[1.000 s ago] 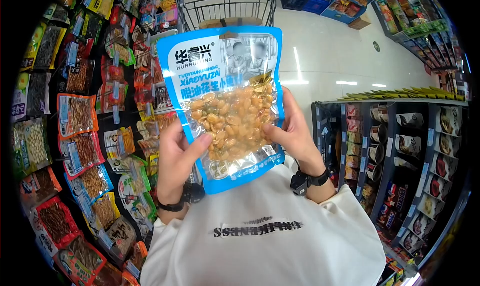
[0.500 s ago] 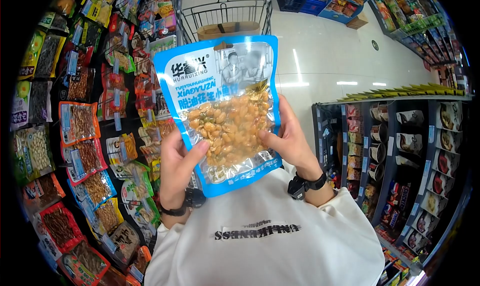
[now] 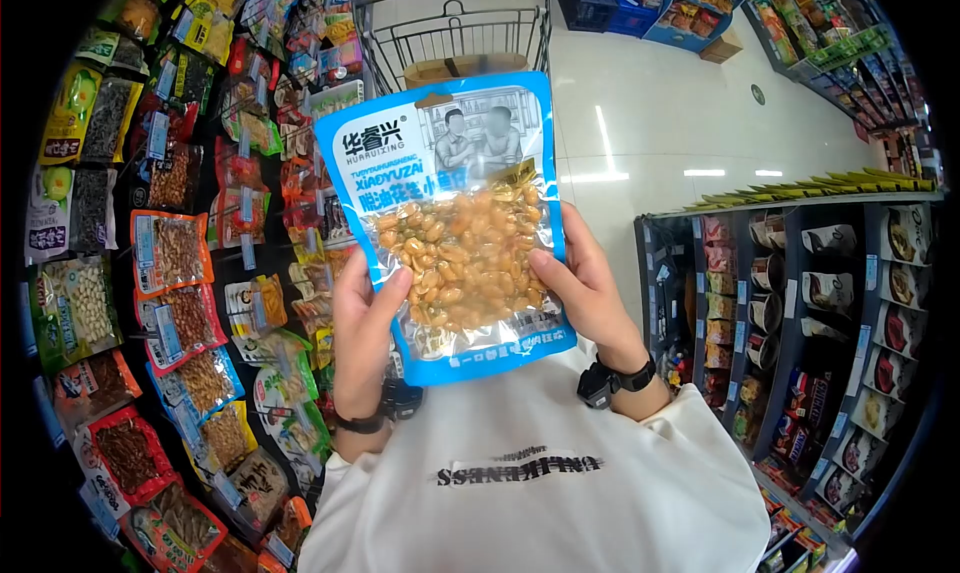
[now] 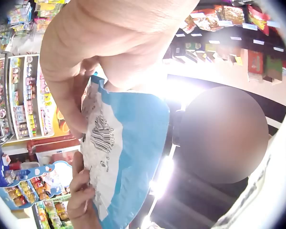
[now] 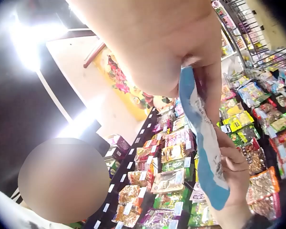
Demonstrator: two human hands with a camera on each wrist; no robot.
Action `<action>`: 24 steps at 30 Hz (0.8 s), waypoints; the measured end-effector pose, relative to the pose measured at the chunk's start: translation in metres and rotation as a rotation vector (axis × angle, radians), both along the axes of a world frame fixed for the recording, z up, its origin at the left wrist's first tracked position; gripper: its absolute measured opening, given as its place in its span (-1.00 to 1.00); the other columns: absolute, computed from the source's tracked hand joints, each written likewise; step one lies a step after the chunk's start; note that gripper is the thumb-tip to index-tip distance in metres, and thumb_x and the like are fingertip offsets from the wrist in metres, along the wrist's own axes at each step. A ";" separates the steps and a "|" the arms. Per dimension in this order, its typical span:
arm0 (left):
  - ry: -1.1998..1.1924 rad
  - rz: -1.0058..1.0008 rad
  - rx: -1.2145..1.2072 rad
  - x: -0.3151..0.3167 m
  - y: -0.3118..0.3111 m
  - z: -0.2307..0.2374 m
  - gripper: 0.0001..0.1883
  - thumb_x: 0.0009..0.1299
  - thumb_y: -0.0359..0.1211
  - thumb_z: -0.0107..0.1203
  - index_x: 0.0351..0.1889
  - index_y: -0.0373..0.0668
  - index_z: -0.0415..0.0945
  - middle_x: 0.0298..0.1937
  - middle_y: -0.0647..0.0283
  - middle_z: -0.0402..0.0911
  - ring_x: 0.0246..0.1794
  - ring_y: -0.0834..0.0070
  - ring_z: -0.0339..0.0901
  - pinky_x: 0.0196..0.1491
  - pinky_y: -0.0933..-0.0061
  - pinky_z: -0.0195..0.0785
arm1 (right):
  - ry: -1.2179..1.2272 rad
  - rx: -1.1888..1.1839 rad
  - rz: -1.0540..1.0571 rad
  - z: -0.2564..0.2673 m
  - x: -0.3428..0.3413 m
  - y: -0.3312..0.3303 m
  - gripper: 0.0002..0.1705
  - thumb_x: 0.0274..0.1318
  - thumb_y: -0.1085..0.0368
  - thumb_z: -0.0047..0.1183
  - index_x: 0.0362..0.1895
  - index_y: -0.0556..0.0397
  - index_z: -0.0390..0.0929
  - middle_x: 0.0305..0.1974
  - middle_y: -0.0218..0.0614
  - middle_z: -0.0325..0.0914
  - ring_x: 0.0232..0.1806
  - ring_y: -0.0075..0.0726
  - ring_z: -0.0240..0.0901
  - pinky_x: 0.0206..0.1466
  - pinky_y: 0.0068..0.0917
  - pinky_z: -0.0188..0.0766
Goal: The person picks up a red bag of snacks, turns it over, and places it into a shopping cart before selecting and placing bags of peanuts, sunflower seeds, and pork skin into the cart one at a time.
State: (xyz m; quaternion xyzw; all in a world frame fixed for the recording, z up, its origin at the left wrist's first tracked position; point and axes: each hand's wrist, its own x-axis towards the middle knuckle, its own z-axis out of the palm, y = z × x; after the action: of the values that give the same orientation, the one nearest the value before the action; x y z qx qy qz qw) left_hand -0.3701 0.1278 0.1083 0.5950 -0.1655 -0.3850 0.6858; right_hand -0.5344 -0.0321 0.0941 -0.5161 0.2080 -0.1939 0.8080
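Observation:
A blue-edged snack bag of peanuts (image 3: 465, 258) faces up in front of the chest, its clear window full of nuts and its white top printed with Chinese letters. My left hand (image 3: 368, 323) pinches its left edge, thumb on the front and fingers hidden behind. On the opposite edge, my right hand (image 3: 592, 298) grips the same way. From the left wrist, the blue-and-white back of the bag (image 4: 138, 129) shows a barcode, with fingers of both hands against it. The right wrist view catches the bag (image 5: 207, 152) nearly edge-on.
Hanging snack packets (image 3: 175, 248) line the rack at the left. A wire shopping cart (image 3: 450, 23) stands ahead beyond the bag, holding something brown. At the right is a low shelf (image 3: 790, 208) of packaged food, and blue display boxes (image 3: 660, 13) stand farther back on the pale floor.
The bag sits a little lower in the head view than a second ago, its tilt slightly altered. Both hands keep their hold at its sides.

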 end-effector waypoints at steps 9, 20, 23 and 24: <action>-0.938 -0.117 0.081 0.000 -0.017 0.001 -0.25 0.34 -0.29 0.14 0.41 -0.31 0.03 0.45 -0.02 0.07 0.45 0.17 0.05 0.40 0.11 -0.02 | 0.193 -0.243 0.005 0.016 0.001 -0.004 -0.34 0.26 0.31 0.02 0.37 0.25 0.11 0.21 -0.10 0.34 0.24 -0.43 0.25 0.21 -0.40 0.28; 0.934 -0.068 -0.592 0.010 -0.015 -0.052 -0.19 0.44 0.23 -0.33 0.41 -0.23 0.09 0.41 -0.02 0.20 0.36 0.06 0.21 0.41 -0.01 0.01 | -0.100 -1.084 0.484 0.049 0.023 -0.001 -0.33 0.01 0.23 0.20 0.25 0.11 0.36 0.41 -0.11 0.12 0.38 0.13 0.08 0.35 -0.08 0.13; 0.982 0.043 -0.461 0.011 -0.013 -0.056 -0.32 0.50 0.08 -0.35 0.40 -0.23 0.12 0.39 0.00 0.23 0.35 0.09 0.22 0.41 0.06 0.03 | -0.113 -1.072 0.472 0.047 0.026 0.002 -0.37 0.04 0.25 0.19 0.24 0.11 0.37 0.39 -0.11 0.16 0.37 0.13 0.11 0.36 -0.07 0.14; 0.985 0.046 -0.452 0.011 -0.014 -0.056 -0.33 0.50 0.06 -0.35 0.40 -0.23 0.11 0.39 0.00 0.23 0.35 0.09 0.22 0.41 0.07 0.03 | -0.118 -1.062 0.462 0.046 0.027 0.002 -0.38 0.05 0.26 0.19 0.23 0.11 0.38 0.39 -0.11 0.17 0.37 0.12 0.12 0.35 -0.08 0.15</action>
State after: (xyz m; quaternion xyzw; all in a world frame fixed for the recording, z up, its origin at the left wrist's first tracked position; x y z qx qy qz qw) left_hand -0.3590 0.1143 0.0525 0.1854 0.1099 -0.5583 0.8012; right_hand -0.5075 -0.0299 0.1400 -0.8708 -0.0810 -0.1186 0.4701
